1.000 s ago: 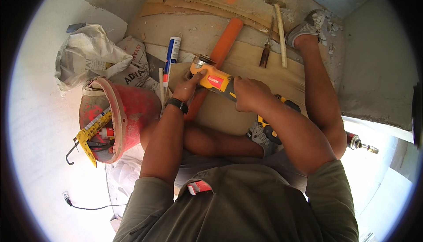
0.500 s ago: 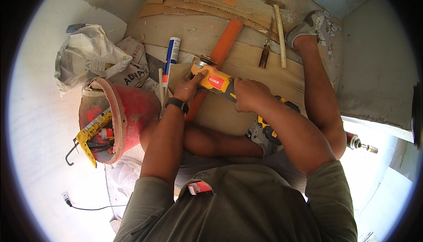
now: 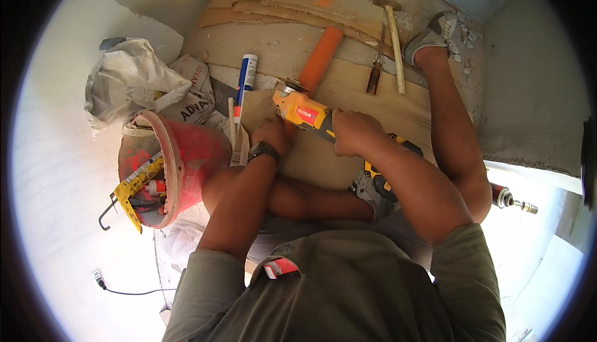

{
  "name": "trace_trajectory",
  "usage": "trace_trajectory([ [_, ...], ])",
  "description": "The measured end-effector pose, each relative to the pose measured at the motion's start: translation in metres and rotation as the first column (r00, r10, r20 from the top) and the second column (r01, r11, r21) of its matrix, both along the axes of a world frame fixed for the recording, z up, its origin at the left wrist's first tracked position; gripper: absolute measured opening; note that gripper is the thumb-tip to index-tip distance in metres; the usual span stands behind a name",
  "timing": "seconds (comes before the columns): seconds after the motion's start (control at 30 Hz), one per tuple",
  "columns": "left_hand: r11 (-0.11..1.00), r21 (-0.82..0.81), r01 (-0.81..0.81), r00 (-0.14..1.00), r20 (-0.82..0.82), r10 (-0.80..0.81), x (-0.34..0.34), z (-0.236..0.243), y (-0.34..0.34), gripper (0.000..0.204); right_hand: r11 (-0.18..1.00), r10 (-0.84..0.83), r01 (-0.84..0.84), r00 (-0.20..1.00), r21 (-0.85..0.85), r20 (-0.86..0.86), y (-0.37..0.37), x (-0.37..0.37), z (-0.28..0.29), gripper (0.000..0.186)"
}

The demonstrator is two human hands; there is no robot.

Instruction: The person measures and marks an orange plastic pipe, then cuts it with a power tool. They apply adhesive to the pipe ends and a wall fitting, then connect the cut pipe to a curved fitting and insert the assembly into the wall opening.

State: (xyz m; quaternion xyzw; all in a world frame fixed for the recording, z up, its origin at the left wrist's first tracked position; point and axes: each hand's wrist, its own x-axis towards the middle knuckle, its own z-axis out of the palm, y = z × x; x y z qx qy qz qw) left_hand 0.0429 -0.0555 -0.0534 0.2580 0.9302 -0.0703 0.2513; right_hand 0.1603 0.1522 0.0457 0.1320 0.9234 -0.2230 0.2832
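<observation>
My right hand (image 3: 357, 131) is wrapped round the body of a yellow and grey cordless angle grinder (image 3: 306, 114). The grinder's head, with its disc, lies over an orange plastic pipe (image 3: 322, 56). Just below the head, my left hand (image 3: 272, 134) is closed on the pipe, its fingertips partly hidden. A dark watch sits on the left wrist. The pipe slants across brown cardboard (image 3: 323, 158) between my legs. Left of it lies a blue and white sealant cartridge (image 3: 246, 77).
A red bucket (image 3: 196, 161) on the left holds a yellow caulking gun (image 3: 138, 183). Crumpled sacks (image 3: 134, 77) lie behind it. Farther right are a screwdriver (image 3: 374, 77) and a wooden-handled hammer (image 3: 395, 49). Another tool with a metal tip (image 3: 513, 202) is beside my right knee.
My left hand has let go of the grinder's head and moved down and right to the pipe. The right hand still holds the grinder, almost unmoved.
</observation>
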Motion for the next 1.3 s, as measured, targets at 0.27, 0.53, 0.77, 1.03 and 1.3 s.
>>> trace_trajectory([
  [0.27,0.996,0.074,-0.047,0.999,0.01,0.046,-0.004,0.002,0.003,0.047,1.0,-0.009,0.008,1.0,-0.018,-0.018,0.004,0.008,0.004,0.054],
  [0.53,0.993,0.104,-0.053,0.997,0.068,0.046,-0.012,0.005,-0.002,0.051,1.0,-0.006,0.006,0.999,-0.008,-0.032,0.003,0.008,0.004,0.062],
  [0.77,0.99,0.134,-0.032,0.997,0.076,0.022,-0.016,-0.002,-0.007,0.053,1.0,-0.002,0.002,1.0,-0.001,-0.024,0.001,0.005,0.002,0.062],
  [1.03,0.997,0.07,-0.026,0.989,0.145,0.016,-0.023,0.002,-0.003,0.059,1.0,0.002,-0.002,1.0,0.001,-0.004,0.0,0.004,0.0,0.06],
  [1.3,0.997,0.072,-0.024,0.975,0.223,0.008,-0.034,-0.005,-0.008,0.065,1.0,-0.004,0.004,1.0,0.008,0.0,-0.001,0.007,0.005,0.059],
])
